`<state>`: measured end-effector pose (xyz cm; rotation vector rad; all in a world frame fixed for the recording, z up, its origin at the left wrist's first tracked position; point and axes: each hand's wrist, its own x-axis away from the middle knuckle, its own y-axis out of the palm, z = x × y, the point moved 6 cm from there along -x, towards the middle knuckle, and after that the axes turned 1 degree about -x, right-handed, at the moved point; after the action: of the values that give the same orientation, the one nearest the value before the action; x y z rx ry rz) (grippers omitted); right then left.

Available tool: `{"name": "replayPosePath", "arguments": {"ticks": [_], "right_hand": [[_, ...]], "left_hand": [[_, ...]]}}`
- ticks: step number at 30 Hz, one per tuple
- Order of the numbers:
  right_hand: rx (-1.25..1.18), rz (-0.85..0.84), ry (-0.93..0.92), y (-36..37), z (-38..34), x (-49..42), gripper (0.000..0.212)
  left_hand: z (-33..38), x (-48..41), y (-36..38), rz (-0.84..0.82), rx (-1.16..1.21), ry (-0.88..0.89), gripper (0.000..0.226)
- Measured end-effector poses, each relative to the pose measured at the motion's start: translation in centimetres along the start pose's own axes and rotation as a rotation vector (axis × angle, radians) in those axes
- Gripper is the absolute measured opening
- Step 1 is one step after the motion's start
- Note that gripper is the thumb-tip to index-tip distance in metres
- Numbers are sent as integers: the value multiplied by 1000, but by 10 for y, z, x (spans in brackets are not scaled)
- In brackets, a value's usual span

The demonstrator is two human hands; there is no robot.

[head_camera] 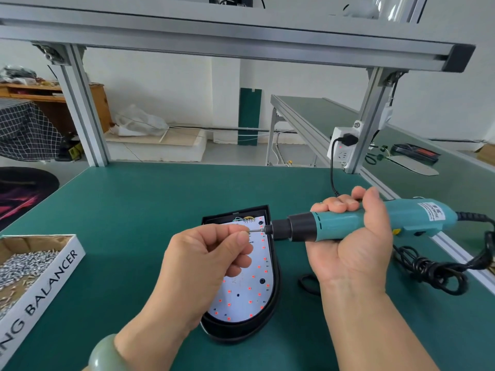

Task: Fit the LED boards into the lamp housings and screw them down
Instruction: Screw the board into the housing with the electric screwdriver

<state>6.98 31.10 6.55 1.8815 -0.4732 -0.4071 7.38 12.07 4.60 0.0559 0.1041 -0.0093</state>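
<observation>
A black lamp housing [276, 295] lies on the green bench with a white LED board [249, 293] seated in it, dotted with red LEDs. My right hand [353, 242] grips a teal electric screwdriver [348, 223] held level above the housing, its bit [257, 230] pointing left. My left hand [209, 261] pinches something small at the bit's tip between thumb and forefinger; it looks like a screw, mostly hidden by the fingers. Coloured wires [242, 218] show at the board's far end.
A cardboard box of silver screws [29, 266] sits at the left edge. The screwdriver's black cable [428, 269] coils on the bench at the right. A socket block [342, 148] hangs on the aluminium frame post. A second bench [401, 135] carries tools behind it.
</observation>
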Motion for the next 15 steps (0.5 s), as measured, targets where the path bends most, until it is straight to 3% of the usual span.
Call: {"name": "replayPosePath", "arguments": {"ticks": [15], "right_hand": [[-8,-24,14,1,6,4,13]], "left_hand": [[0,0,1,-44,-48,24,18]]}}
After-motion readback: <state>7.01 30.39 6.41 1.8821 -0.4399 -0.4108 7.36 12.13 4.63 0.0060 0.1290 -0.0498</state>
